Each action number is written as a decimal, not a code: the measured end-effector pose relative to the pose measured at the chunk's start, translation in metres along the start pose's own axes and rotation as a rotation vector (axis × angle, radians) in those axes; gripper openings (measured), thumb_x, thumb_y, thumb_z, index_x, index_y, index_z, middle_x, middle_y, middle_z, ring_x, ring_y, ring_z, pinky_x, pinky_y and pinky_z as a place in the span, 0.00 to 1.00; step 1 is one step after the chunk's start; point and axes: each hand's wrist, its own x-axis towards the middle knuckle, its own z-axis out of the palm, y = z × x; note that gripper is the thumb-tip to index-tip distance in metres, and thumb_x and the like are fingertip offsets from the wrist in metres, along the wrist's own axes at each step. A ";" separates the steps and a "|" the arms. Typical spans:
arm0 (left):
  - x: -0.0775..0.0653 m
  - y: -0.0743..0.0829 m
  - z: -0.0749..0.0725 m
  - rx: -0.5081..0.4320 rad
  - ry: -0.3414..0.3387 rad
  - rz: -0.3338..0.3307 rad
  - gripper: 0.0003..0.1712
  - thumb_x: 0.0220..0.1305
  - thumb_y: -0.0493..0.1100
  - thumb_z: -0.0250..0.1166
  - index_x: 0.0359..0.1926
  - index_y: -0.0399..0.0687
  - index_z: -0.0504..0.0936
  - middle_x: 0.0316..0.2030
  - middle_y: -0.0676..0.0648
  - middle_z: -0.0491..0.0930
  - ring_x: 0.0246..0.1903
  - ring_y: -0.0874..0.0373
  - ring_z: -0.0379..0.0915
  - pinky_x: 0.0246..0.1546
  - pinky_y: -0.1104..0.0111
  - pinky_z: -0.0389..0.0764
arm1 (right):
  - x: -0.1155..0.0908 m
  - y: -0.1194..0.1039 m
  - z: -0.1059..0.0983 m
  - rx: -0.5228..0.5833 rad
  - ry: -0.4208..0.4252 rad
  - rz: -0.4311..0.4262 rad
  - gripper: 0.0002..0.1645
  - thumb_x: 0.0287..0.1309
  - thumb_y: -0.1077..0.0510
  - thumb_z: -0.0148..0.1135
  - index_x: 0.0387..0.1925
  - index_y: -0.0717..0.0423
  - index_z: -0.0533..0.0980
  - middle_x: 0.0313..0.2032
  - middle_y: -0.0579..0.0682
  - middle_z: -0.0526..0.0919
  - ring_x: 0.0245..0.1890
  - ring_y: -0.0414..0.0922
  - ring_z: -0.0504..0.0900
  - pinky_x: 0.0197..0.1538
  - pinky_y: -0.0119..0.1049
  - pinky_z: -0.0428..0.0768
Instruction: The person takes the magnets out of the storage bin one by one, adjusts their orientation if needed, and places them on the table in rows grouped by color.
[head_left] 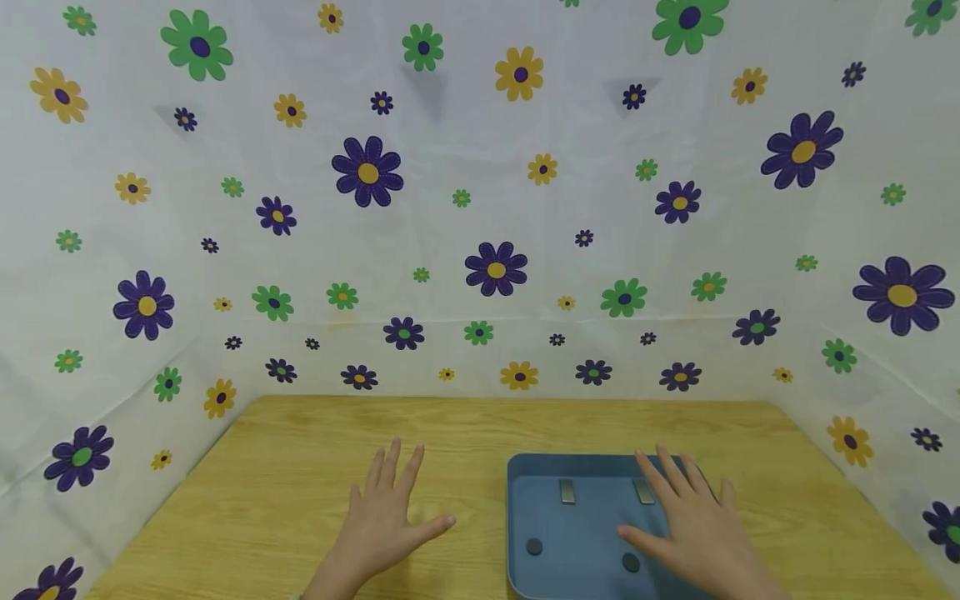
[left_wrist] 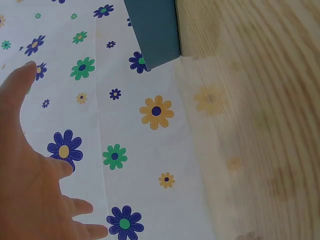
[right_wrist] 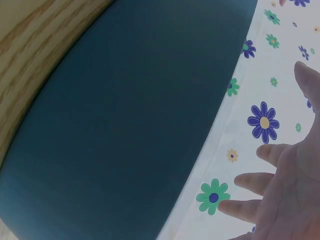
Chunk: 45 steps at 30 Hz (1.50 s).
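Note:
A blue tray (head_left: 577,575) lies on the wooden table, right of the middle in the head view. Inside it are two small silver rectangular pieces (head_left: 567,492) near the far side and two dark round discs (head_left: 534,547) nearer the front. My right hand (head_left: 693,525) hovers over the tray's right part with fingers spread, overlapping one silver piece's edge in this view. My left hand (head_left: 382,521), fingers and thumb spread, is held above the table to the left of the tray. Neither hand holds anything. In the left wrist view the tray's outer wall (left_wrist: 155,35) shows at the top.
The light wooden table (head_left: 300,450) reaches back to a white cloth (head_left: 450,233) printed with purple, green and yellow flowers. This cloth stands behind the table and along both its sides.

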 end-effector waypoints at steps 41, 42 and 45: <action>0.012 0.023 0.008 -0.008 0.160 0.204 0.35 0.54 0.65 0.56 0.55 0.46 0.72 0.44 0.46 0.77 0.39 0.54 0.75 0.25 0.67 0.76 | -0.004 0.025 -0.015 0.037 0.218 -0.080 0.33 0.40 0.48 0.67 0.46 0.66 0.73 0.47 0.70 0.71 0.43 0.65 0.71 0.41 0.57 0.70; 0.013 0.024 0.009 -0.014 0.157 0.217 0.34 0.54 0.64 0.56 0.55 0.45 0.71 0.44 0.46 0.76 0.39 0.54 0.74 0.25 0.67 0.76 | -0.005 0.026 -0.016 0.039 0.218 -0.078 0.33 0.40 0.49 0.68 0.46 0.66 0.73 0.47 0.70 0.71 0.44 0.65 0.71 0.41 0.57 0.70; 0.017 0.031 0.010 -0.051 0.147 0.256 0.32 0.56 0.60 0.57 0.55 0.44 0.71 0.45 0.45 0.76 0.40 0.53 0.74 0.28 0.65 0.77 | -0.007 0.031 -0.018 0.041 0.211 -0.066 0.34 0.40 0.49 0.68 0.47 0.66 0.72 0.47 0.70 0.70 0.44 0.66 0.71 0.41 0.58 0.70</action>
